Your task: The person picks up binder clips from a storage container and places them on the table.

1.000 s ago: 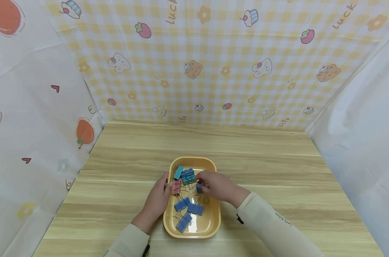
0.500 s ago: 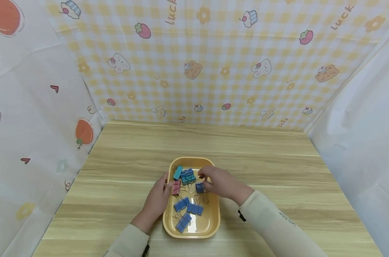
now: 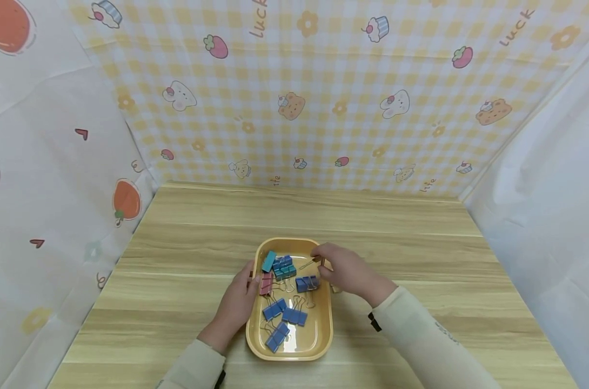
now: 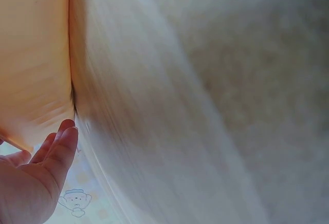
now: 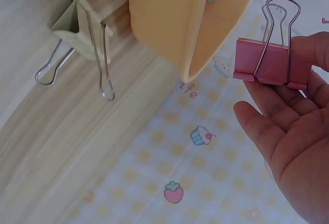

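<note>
A yellow plastic tray [image 3: 290, 354] stands on the table with several binder clips inside. My left hand [image 3: 237, 297] holds its left side, thumb at the rim and fingers [image 4: 60, 149] against the outer wall. Between thumb and fingers, my right hand [image 3: 345, 270] grips a pink binder clip [image 5: 267, 62] by its body, over the tray's right rim. Blue binder clips [image 3: 294, 316] lie in the middle and near part of the tray. Teal binder clips [image 3: 269, 261] sit at the far left, above a pink-red binder clip [image 3: 266, 283].
A pale yellow binder clip [image 5: 85, 29] lies on the wooden table [image 3: 411, 237] just right of the tray, mostly hidden by my right hand in the head view. A checked cloth [image 3: 343, 65] hangs behind, with white cloth at both sides.
My right hand has lifted the pink binder clip from among the others and moved right to the tray's rim. A blue clip there is now uncovered. The left hand stays put.
</note>
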Available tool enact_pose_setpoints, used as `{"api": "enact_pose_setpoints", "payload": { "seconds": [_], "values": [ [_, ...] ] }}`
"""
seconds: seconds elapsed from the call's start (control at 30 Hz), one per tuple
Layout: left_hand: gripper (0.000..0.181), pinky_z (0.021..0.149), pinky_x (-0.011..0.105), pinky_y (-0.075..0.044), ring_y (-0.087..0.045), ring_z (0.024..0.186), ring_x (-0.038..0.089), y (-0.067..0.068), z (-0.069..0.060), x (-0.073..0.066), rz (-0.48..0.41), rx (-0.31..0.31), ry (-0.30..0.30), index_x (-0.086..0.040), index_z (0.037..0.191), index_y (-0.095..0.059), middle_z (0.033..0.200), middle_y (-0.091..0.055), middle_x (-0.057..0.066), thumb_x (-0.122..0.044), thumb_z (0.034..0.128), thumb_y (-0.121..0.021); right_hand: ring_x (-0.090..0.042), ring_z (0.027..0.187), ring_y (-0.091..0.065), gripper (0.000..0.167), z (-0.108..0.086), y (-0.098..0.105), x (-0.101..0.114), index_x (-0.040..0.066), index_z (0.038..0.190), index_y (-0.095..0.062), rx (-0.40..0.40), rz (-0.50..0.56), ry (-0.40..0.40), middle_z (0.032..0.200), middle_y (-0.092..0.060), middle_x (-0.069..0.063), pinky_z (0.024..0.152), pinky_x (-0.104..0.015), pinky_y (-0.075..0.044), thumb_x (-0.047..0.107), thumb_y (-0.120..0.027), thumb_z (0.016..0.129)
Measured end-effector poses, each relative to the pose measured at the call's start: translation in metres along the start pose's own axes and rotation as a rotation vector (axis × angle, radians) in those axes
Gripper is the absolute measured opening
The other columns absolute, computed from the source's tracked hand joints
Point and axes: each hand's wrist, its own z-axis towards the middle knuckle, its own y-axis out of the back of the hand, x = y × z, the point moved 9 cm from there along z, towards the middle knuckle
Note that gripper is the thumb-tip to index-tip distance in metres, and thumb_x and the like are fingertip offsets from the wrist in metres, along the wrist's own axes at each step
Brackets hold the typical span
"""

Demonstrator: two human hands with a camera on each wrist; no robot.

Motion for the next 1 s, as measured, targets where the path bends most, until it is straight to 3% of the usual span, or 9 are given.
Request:
{"api": "enact_pose_setpoints", "payload": {
  "seconds": [0.33, 0.53, 0.77, 1.0],
  "values": [
    [0.05, 0.083, 0.04, -0.055, -0.061, 0.098, 0.024, 0.0, 0.0, 0.0, -0.003, 0.002, -0.004, -0.008, 0.151, -0.03, 0.13, -0.053, 0.017, -0.02, 0.104, -0.043, -0.026, 0.103, -0.063, 0.028, -0.006, 0.011, -0.018, 0.003, 0.118, -0.061, -0.042, -0.01, -0.044, 0.111, -0.066, -0.008, 0.089, -0.044, -0.052, 0.006, -0.062, 0.09],
    [0.047, 0.073, 0.033, -0.056, -0.062, 0.091, 0.021, 0.0, -0.001, -0.002, -0.022, 0.016, -0.005, -0.011, 0.15, -0.033, 0.122, -0.056, 0.015, -0.02, 0.1044, -0.042, -0.024, 0.099, -0.063, 0.026, -0.01, 0.018, -0.026, 0.002, 0.116, -0.061, -0.055, -0.01, -0.047, 0.107, -0.066, -0.007, 0.085, -0.042, -0.053, 0.005, -0.06, 0.09],
    [0.049, 0.095, 0.047, -0.049, -0.056, 0.116, 0.03, 0.001, -0.002, -0.005, 0.005, 0.006, -0.024, -0.009, 0.151, -0.031, 0.135, -0.052, 0.017, -0.02, 0.1045, -0.042, -0.025, 0.099, -0.063, 0.027, -0.015, 0.021, -0.037, 0.0, 0.117, -0.061, -0.054, -0.008, -0.064, 0.106, -0.066, -0.007, 0.085, -0.043, -0.052, 0.003, -0.059, 0.09],
    [0.05, 0.093, 0.047, -0.05, -0.057, 0.115, 0.032, 0.001, -0.001, -0.004, 0.01, 0.009, -0.02, -0.008, 0.152, -0.029, 0.136, -0.05, 0.018, -0.019, 0.1046, -0.041, -0.022, 0.095, -0.062, 0.027, -0.021, 0.025, -0.048, -0.002, 0.115, -0.061, -0.06, -0.014, -0.083, 0.102, -0.065, -0.005, 0.083, -0.042, -0.052, 0.002, -0.06, 0.088]
  ]
}}
